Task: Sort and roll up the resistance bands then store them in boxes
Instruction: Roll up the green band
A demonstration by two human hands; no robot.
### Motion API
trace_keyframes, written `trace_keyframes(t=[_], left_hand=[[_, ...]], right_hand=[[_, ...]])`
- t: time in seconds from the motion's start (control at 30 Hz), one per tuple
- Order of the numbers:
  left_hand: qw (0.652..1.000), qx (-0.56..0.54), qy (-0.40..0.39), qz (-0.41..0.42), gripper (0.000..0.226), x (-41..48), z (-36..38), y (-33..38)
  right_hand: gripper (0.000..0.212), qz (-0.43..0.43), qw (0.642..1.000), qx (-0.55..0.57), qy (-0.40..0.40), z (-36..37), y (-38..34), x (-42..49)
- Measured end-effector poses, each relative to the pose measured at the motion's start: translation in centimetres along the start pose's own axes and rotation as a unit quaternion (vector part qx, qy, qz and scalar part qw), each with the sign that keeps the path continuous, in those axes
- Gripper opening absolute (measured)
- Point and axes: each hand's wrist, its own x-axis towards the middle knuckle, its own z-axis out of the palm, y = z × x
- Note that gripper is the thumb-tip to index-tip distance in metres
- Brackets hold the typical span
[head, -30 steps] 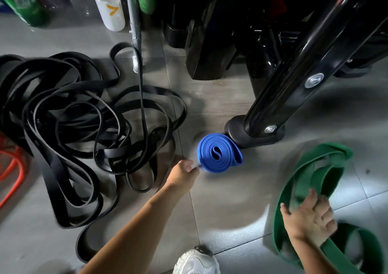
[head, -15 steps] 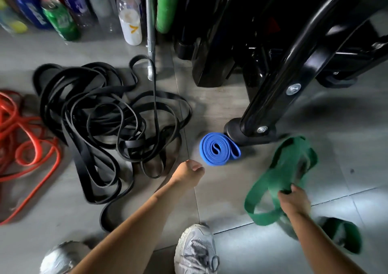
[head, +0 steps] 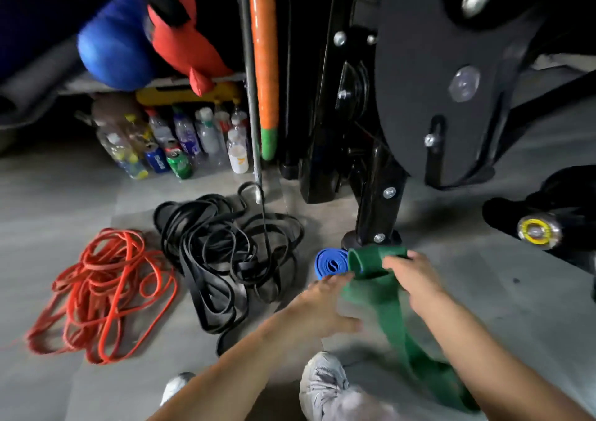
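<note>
Green band (head: 371, 259) over grey floor (head: 500, 307), machine (head: 451, 66) behind

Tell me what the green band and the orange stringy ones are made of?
The green band looks like matte rubber or latex: a wide, flat strip that bends softly and curls into a roll in the right hand. The orange bands look like the same stretchy rubber, only thinner, lying in floppy loops on the floor. The exact material can't be told from looks alone.
</note>
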Motion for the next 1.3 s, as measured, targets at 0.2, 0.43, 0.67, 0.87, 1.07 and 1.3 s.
trace_keyframes(t=[0.2, 0.43, 0.67, 0.87, 1.07, 1.3], left_hand=[[0.985, 0.107, 0.128, 0.049, 0.094, -6.5, -3.2, 4.5], [0.922, 0.181, 0.341, 0.042, 0.052, -13.9, -5.8, 7.8], [0.953, -0.05, 0.296, 0.05, 0.033, -18.6, -9.4, 9.8], [0.952, -0.049, 0.264, 0.144, 0.024, -20.8, -10.2, 12.3], [0.941, -0.161, 0.228, 0.191, 0.03, -23.8, -11.4, 14.1], [0.883, -0.346, 0.22, 0.227, 0.03, -26.2, -11.8, 13.2]], right_hand=[[0.005, -0.035, 0.995, 0.056, -0.079, -1.7, -6.0, -6.3], [0.058, -0.013, 0.981, 0.111, -0.161, -3.5, -9.5, -11.5], [0.079, -0.153, 0.949, -0.232, -0.15, -6.7, -7.1, -15.0], [0.088, -0.3, 0.879, 0.035, -0.369, -6.1, -8.1, -20.1], [0.064, -0.359, 0.871, 0.086, -0.324, -4.8, -10.0, -22.9], [0.034, -0.361, 0.865, 0.168, -0.306, -5.1, -10.2, -24.0]])
